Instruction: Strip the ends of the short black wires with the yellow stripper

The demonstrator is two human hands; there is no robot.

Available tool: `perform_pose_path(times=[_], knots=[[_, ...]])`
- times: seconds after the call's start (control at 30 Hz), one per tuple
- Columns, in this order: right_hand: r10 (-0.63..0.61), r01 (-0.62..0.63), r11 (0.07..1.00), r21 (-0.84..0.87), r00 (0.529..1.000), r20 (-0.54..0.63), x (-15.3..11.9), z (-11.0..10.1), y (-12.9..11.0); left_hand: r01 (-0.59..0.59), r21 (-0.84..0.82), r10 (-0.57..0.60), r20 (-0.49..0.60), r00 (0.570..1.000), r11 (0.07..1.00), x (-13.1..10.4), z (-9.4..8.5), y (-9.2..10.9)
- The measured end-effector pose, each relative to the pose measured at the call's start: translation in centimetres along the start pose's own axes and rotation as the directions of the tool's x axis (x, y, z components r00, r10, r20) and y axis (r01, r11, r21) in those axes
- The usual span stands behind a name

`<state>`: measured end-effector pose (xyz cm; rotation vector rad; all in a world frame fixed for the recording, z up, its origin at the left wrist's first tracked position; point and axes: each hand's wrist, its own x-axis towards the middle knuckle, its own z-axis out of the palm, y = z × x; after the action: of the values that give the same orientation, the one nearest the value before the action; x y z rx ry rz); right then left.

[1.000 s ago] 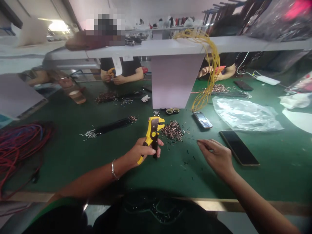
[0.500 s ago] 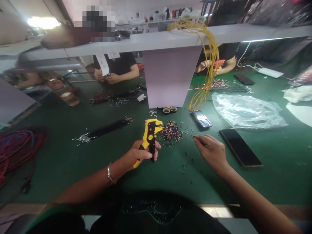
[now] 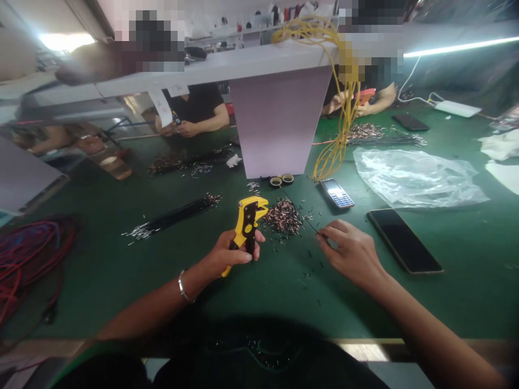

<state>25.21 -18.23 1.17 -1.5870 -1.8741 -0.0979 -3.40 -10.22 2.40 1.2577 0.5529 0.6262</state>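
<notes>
My left hand (image 3: 233, 251) is closed round the handles of a yellow and black wire stripper (image 3: 247, 219), its jaws pointing up and to the right. Between finger and thumb, my right hand (image 3: 348, 248) pinches a thin black wire (image 3: 310, 226) that slants up and left, apart from the jaws. Behind the stripper lies a heap of short black and copper wire scraps (image 3: 284, 217). A bundle of black wires (image 3: 174, 217) with bared ends rests to the left of my left hand.
A keypad phone (image 3: 337, 193), a dark smartphone (image 3: 405, 241) and a clear plastic bag (image 3: 417, 181) lie on the right. Yellow cables (image 3: 344, 124) hang from the shelf. Red and blue cable coils (image 3: 32, 254) lie at left. Across the table, other people's hands (image 3: 184, 128) hold tools.
My right hand has turned slightly, and the wire in it now shows longer, slanting up and left. The stripper stays in my left hand, almost in place. The view has shifted a little.
</notes>
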Motion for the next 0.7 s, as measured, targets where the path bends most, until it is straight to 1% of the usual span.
perform_pose_path(times=[0.07,0.13,0.27,0.47,0.7], knots=[[0.048,-0.052,0.991,0.121,0.998,0.032,0.2,0.0,-0.2,-0.002,0.019,0.002,0.004,1.000,1.000,0.0,-0.1,0.1],[0.093,-0.105,0.974,0.203,0.994,0.065,0.3,0.2,-0.4,-0.010,0.035,0.010,0.001,1.000,0.999,0.1,-0.1,0.2],[0.128,-0.150,0.954,0.259,0.987,0.101,0.4,0.7,-0.8,-0.018,0.023,0.018,-0.007,1.000,1.000,0.0,-0.2,0.2],[0.161,-0.182,0.923,0.338,0.983,0.092,0.4,0.4,-1.3,-0.010,-0.021,0.011,0.048,0.999,1.000,0.1,-0.5,0.0],[0.187,-0.205,0.883,0.422,0.979,0.083,0.5,0.0,-2.0,-0.009,0.008,0.009,0.042,0.999,1.000,0.2,-0.8,0.0]])
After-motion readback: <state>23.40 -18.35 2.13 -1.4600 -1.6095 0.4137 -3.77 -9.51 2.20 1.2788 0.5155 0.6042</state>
